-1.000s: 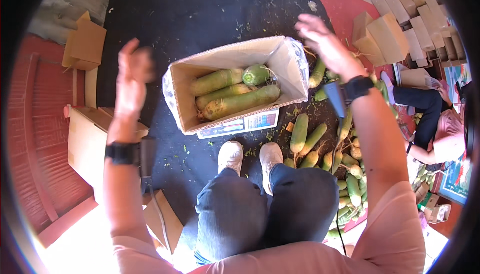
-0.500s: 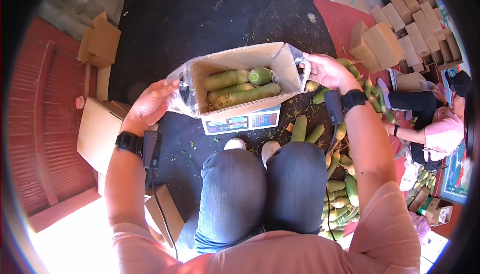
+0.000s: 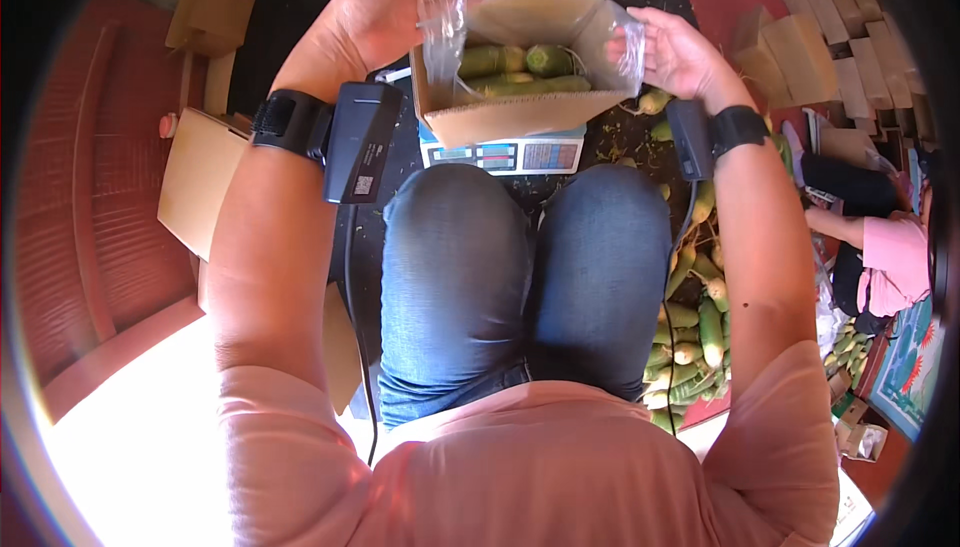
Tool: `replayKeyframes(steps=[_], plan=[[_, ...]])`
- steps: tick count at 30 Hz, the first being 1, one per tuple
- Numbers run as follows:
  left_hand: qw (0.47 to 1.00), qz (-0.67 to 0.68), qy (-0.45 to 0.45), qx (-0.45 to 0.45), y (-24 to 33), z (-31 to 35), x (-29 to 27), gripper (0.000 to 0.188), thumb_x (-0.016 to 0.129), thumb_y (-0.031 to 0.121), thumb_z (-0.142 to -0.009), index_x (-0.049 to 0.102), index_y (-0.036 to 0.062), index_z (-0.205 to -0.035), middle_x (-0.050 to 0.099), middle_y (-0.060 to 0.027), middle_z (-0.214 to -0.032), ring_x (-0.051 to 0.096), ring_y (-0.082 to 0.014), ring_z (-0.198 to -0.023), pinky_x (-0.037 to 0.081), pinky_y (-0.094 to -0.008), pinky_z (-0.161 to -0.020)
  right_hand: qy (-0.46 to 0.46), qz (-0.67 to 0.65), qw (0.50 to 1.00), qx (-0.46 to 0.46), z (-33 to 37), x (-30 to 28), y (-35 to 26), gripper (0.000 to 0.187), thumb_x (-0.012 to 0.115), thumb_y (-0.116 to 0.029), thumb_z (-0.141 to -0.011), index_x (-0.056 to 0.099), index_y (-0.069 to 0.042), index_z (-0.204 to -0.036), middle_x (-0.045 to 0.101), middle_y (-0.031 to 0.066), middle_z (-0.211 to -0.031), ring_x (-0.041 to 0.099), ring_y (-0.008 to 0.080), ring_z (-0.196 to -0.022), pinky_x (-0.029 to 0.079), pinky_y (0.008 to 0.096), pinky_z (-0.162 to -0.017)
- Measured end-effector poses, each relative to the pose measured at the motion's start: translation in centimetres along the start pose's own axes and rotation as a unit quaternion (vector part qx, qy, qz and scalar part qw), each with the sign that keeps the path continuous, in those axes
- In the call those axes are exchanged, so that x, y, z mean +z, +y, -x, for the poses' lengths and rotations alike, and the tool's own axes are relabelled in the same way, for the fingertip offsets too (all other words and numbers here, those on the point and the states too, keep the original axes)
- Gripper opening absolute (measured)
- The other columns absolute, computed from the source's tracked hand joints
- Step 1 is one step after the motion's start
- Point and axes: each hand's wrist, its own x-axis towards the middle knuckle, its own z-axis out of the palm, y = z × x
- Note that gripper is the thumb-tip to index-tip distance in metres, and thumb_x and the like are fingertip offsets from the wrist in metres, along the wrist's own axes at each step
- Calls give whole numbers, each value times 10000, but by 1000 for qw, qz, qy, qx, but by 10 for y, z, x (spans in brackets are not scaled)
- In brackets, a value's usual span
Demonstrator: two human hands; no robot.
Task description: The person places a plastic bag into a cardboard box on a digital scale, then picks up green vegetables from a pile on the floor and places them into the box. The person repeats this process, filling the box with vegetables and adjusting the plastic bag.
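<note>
An open cardboard box (image 3: 545,115) lined with a clear plastic bag (image 3: 445,22) stands on a white and blue weighing scale (image 3: 505,154). Inside lie several green radishes (image 3: 545,60). My left hand (image 3: 375,12) is at the box's left end, its thumb and fingers closed on the bag's raised edge. At the other end my right hand (image 3: 675,52) has the bag's edge between thumb and fingers; the fingers show partly through the film. The bag's mouth is spread apart over the box.
Loose green radishes (image 3: 710,332) lie heaped on the floor right of my knees. Stacked cardboard boxes (image 3: 855,42) stand at the far right, where another person (image 3: 890,247) in pink sits. A closed carton (image 3: 200,182) and an open box (image 3: 215,7) are at the left.
My left hand has risen and moved inward, pulling the bag's left edge up over the box. My right hand stays at the right edge. The whole view has shifted, with the box appearing higher.
</note>
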Motion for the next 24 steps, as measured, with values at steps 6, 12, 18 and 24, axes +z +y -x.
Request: replayKeyframes(steps=[6,12,18,24], plan=[[929,-329,166,33,-8,26,-42,555,391,524,-904,568,101,-1217,636,-62,-1137,564,-174,-1058,374,-325,-948,236,161,949,-131,-3,-17,19,752,684,-512,-734,479,-19,-1264,485,174,-1258,464,308,-1129,315,424,-1019],[898,-354,258,-41,-31,46,-69,576,450,536,-880,545,95,-1238,638,-56,-1132,585,-160,-1017,401,-312,-902,260,72,957,-103,-4,-61,40,840,644,-599,-712,437,-61,-1323,422,197,-1325,380,331,-1212,208,468,-1074],[923,-323,172,-121,-59,31,-60,671,517,545,-848,430,94,-1337,487,-152,-1313,540,-244,-1106,456,-416,-901,173,51,983,-46,-7,-23,41,959,640,-653,-680,335,-96,-1398,284,232,-1436,237,398,-1335,110,574,-1079],[886,-398,218,-97,-53,17,-49,708,516,544,-841,371,104,-1376,447,-144,-1351,451,-266,-1204,389,-462,-949,146,70,982,-94,-12,-9,41,927,657,-657,-658,367,-161,-1386,309,205,-1422,245,378,-1317,56,585,-1074]])
